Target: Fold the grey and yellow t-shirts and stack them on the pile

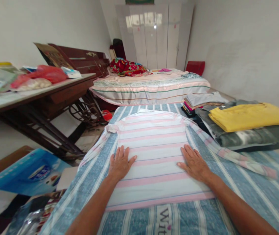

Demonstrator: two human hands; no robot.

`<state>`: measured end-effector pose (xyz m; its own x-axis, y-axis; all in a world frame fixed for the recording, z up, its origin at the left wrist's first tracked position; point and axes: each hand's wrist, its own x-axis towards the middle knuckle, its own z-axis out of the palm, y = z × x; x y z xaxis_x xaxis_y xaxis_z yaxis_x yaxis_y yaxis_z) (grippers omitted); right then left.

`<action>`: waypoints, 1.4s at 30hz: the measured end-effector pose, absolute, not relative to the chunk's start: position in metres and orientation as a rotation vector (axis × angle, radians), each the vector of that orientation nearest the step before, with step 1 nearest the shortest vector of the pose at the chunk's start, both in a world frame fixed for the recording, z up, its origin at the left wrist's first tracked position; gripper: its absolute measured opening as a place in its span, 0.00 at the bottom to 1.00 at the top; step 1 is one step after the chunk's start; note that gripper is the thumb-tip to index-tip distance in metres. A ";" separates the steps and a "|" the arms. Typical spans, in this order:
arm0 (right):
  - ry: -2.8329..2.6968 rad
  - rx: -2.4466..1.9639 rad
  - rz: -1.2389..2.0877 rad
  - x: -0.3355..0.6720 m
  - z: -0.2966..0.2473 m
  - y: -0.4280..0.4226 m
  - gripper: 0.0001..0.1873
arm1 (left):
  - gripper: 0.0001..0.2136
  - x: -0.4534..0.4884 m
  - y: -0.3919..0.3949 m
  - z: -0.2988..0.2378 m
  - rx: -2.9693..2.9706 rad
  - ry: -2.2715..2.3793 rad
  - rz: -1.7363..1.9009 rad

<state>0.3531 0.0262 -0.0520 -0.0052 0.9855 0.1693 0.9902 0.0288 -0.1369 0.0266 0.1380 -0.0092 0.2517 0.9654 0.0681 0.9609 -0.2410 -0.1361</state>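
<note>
A long-sleeved shirt (pixel 154 156) with pink and white stripes lies spread flat, its neck end away from me and its hem toward me. Both sleeves stretch out to the sides. My left hand (pixel 121 164) rests palm down on the shirt's left edge, fingers spread. On the right edge my right hand (pixel 194 163) lies the same way, flat with fingers apart. Neither hand grips anything. Beneath the shirt is a blue and white striped bedsheet (pixel 132 223) with printed letters near the front.
At right sit folded clothes, with a yellow garment (pixel 249 116) on top. A sewing machine table (pixel 63 89) carrying red bags stands left, above a blue box (pixel 31 171). Behind are another bed (pixel 154 93) and a pale wardrobe (pixel 151 39).
</note>
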 end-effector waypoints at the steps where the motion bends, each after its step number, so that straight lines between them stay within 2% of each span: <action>1: -2.074 -2.046 -0.048 0.354 -0.051 0.024 0.39 | 0.29 0.026 0.137 -0.008 -2.371 -1.836 0.041; 7: -1.992 -2.103 -0.097 0.374 -0.055 0.002 0.37 | 0.28 0.013 0.132 0.000 -2.343 -1.868 0.110; 13: -1.811 -2.059 -0.097 0.395 -0.055 -0.010 0.29 | 0.26 0.010 0.133 0.001 -2.358 -1.872 0.171; 22: -1.622 -1.987 -0.053 0.399 -0.037 0.017 0.12 | 0.24 0.006 0.135 -0.003 -2.418 -1.765 0.029; 32: -1.721 -2.011 -0.084 0.391 -0.036 0.026 0.14 | 0.23 0.008 0.136 -0.003 -2.378 -1.783 0.078; 42: -1.655 -1.925 -0.067 0.403 -0.042 0.022 0.13 | 0.27 0.006 0.140 -0.010 -2.361 -1.824 0.049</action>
<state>0.4028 0.0223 -0.0418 0.2240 0.8860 0.4059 0.9160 -0.0492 -0.3982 0.0057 0.1402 -0.0096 0.2567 0.9640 0.0697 0.9588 -0.2449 -0.1439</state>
